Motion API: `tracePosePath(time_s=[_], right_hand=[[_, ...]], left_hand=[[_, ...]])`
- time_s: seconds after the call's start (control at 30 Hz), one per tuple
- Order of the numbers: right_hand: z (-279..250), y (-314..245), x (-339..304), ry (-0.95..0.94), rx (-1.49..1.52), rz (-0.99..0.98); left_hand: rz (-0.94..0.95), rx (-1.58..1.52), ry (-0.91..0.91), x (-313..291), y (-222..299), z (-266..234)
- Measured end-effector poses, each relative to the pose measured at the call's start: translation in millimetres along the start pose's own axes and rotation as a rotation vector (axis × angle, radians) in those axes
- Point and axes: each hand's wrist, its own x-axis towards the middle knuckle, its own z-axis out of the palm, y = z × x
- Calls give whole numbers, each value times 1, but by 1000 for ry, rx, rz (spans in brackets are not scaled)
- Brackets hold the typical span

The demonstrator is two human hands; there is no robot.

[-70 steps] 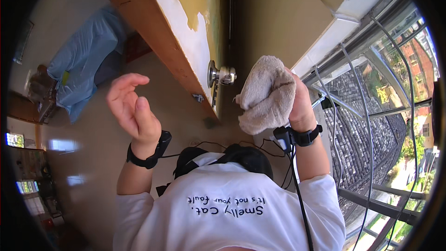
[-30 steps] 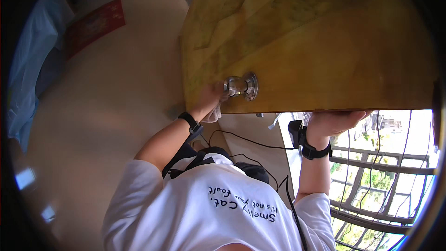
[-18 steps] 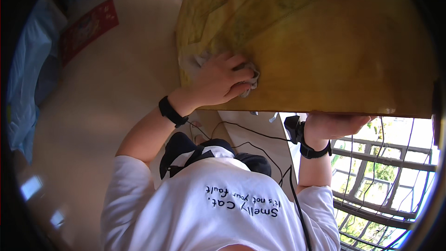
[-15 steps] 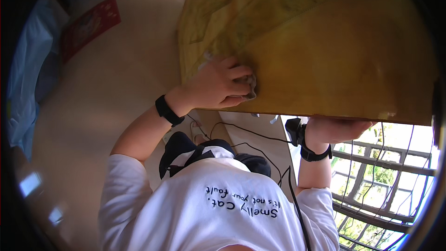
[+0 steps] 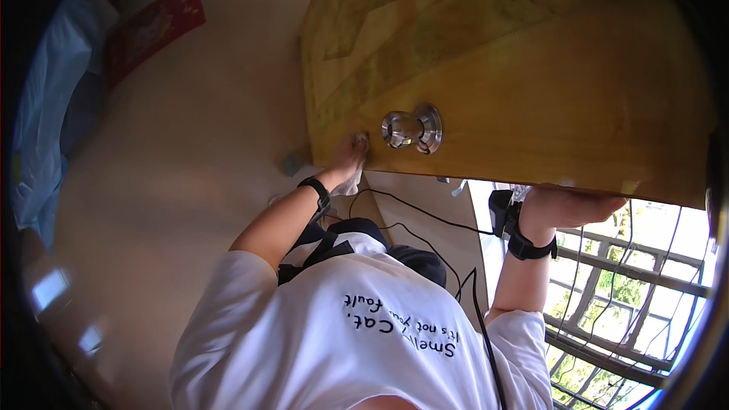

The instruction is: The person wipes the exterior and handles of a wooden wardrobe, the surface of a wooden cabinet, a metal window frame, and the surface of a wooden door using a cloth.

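A yellow-brown wooden door (image 5: 547,99) fills the upper right, with a round shiny metal doorknob (image 5: 410,129) near its close edge. My left hand (image 5: 348,161) is closed around a crumpled pale cloth (image 5: 351,184), at the door's edge left of the knob. Part of the cloth shows above the fingers against the wood, and part hangs below. My right hand (image 5: 569,208) grips the door's close edge farther right. Its fingers lie along the edge, partly hidden by the door.
Black cables (image 5: 425,222) hang below the door and in front of a barred window (image 5: 607,288) at the lower right. On the pale floor (image 5: 205,137) lies a red mat (image 5: 156,30). Translucent plastic sheeting (image 5: 53,99) stands along the left side.
My left hand has come off the doorknob with the cloth and moved left and down to the door's edge, uncovering the knob. My right hand stays on the door's edge.
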Motion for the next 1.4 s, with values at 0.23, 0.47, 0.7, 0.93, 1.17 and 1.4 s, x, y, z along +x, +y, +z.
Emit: tracePosePath(time_s=[0.23, 0.47, 0.7, 0.93, 1.17, 1.4], right_hand=[[0, 4, -5, -33, -230, -58], [23, -17, -13, -7, -185, -48], [23, -19, -12, -61, -215, -116], [13, -4, -8, -63, -42, -71], [11, -7, -7, -96, 2, -6], [12, -7, -4, -123, -49, -37]], left_hand=[[359, -202, 63, 46, 180, -33], [1089, 226, -21, 114, 318, 14], [864, 680, 206, 207, 150, -37], [293, 453, 32, 212, 92, -27], [1387, 451, 15, 139, 421, 38], [1097, 702, 171, 225, 450, 33]])
